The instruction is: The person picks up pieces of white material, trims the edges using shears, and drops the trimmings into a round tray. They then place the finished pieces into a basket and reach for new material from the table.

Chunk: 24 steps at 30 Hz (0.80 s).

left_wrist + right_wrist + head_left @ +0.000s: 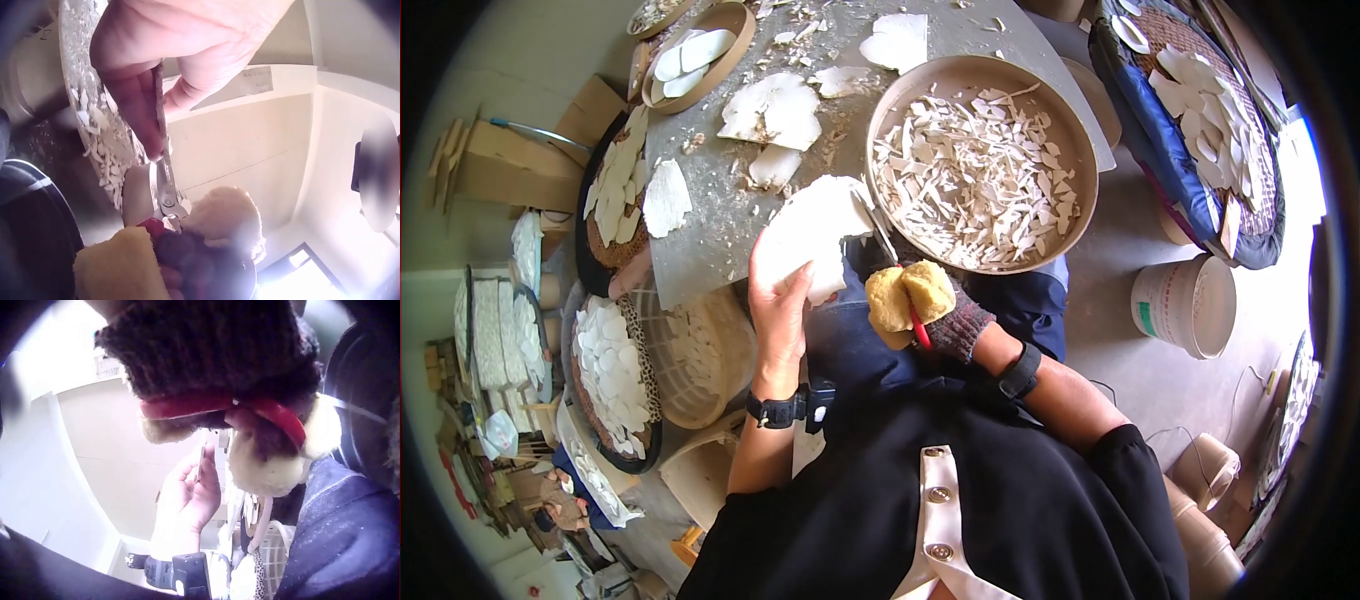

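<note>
My bare left hand (778,305) pinches a large, flat white piece (800,235) between thumb and fingers above my lap. Its thin edge shows in the left wrist view, held beside the scissors (167,202). My right hand (960,325) wears a dark knitted glove and grips the red-handled scissors, whose blades point away from me and lie along the piece's right edge. Yellow sponge-like padding (890,297) around the fingers hides part of the grip. In the right wrist view the red handles (187,407) loop around the gloved fingers.
A round tray (1090,200) of white trimmings stands at the grey table's (700,270) near edge, just beyond the scissors. More flat white pieces (770,110) and crumbs lie on the table. A lattice basket (730,330) is at left, a white bucket (1185,305) at right.
</note>
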Available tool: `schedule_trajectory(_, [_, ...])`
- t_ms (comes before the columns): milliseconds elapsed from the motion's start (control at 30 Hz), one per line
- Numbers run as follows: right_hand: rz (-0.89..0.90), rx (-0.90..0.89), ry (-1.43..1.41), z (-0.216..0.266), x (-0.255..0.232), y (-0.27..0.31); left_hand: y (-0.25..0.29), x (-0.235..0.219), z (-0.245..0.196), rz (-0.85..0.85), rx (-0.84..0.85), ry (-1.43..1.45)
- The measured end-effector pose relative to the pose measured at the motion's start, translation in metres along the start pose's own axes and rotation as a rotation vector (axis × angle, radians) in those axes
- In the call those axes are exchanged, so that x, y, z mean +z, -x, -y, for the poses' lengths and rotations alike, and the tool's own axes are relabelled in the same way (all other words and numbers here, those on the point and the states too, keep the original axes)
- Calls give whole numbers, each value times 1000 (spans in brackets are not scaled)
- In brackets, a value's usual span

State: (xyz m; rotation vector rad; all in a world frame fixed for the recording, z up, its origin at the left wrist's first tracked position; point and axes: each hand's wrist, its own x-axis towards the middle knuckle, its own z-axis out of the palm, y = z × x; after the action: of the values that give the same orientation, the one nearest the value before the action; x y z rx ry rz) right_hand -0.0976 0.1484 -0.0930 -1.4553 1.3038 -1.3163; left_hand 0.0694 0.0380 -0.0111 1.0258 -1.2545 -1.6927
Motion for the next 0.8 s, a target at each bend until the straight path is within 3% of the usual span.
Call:
schedule_trajectory(67, [-21,-200,302,-3,4,-17,-4,-14,-4,20,-17,-28])
schedule_trajectory(100, [-104,-258,358,-1,13,-30,-5,-21,-6,25,-38,-59])
schedule_trajectory(133, [-54,-298,331,1,4,-32,-6,-26,-7,31,-63,-89])
schedule_trajectory(233, [-113,-330,392,13,16,-49,-4,-29,-17,7,-97,-16])
schedule_trajectory(300, [-31,-176,72,0,25,-56,-9,-36,-13,-9,-82,-18])
schedule_trajectory(400, [-31,-97,86,-11,33,-53,-15,-47,-6,0,-107,-44])
schedule_trajectory(467, [29,-132,399,-13,27,-51,-16,-49,-3,5,-117,-60])
schedule_trajectory(500, [19,-88,299,-16,28,-50,-17,-49,-2,2,-114,-64])
schedule_trajectory(600, [-70,-143,255,-24,31,-44,-15,-48,0,-1,-97,-51])
schedule_trajectory(700, [-167,-397,385,-27,27,-40,-15,-49,-6,23,-90,-47])
schedule_trajectory(800, [-225,-337,293,-12,26,-42,-12,-46,-21,116,-160,-81])
